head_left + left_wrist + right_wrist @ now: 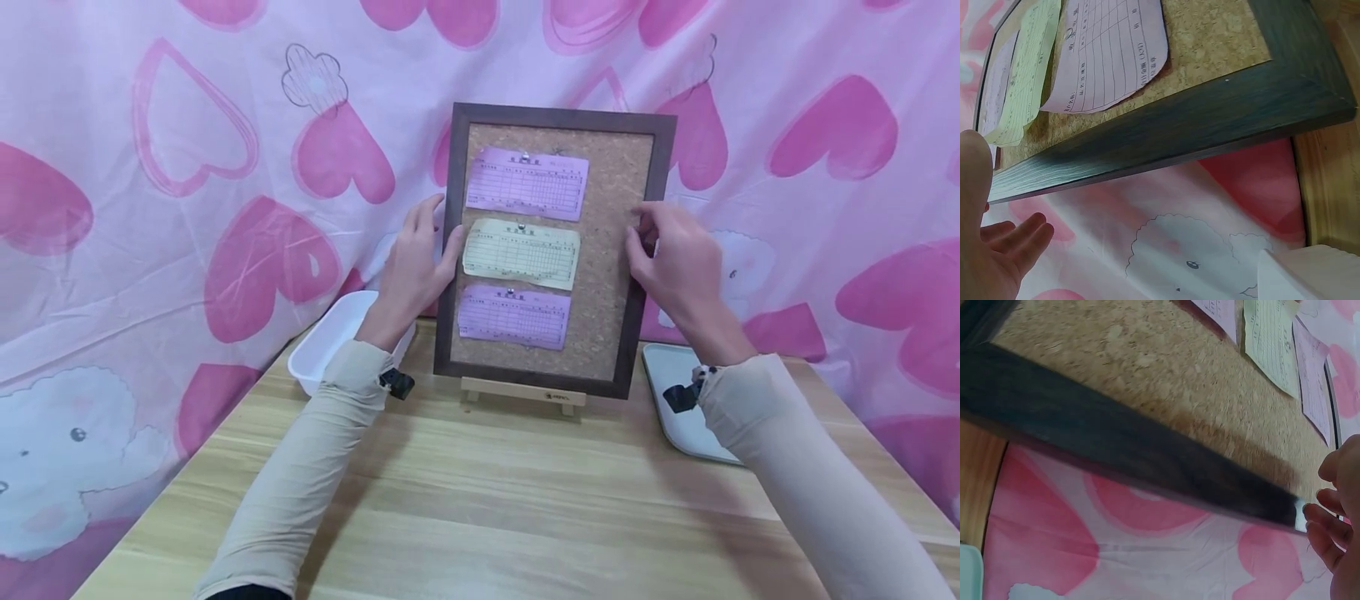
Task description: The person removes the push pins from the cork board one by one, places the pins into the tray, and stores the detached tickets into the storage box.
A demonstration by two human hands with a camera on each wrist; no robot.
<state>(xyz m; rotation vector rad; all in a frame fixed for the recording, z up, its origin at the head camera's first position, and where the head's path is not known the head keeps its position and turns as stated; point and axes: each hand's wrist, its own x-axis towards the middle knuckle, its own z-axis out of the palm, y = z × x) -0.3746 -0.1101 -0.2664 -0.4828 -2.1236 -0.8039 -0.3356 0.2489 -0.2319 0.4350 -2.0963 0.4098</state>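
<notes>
A dark wooden-framed cork board (600,333) leans on a small wooden easel (522,393). Pinned one above another are an upper purple slip (527,183), a pale green slip (521,254) and a lower purple slip (513,317), each with a pin near its top. My left hand (416,271) is beside the board's left edge, thumb at the frame's front and fingers (1022,244) loosely extended beyond the edge. At the right edge, my right hand (678,258) has bent, parted fingers (1325,544), fingertips right at the frame and thumb over the cork.
Behind my left forearm is a white plastic tub (330,333). A flat pale tray (678,433) lies on the right, partly under my right wrist. The wooden table (480,508) backs onto a pink heart-patterned curtain (247,267).
</notes>
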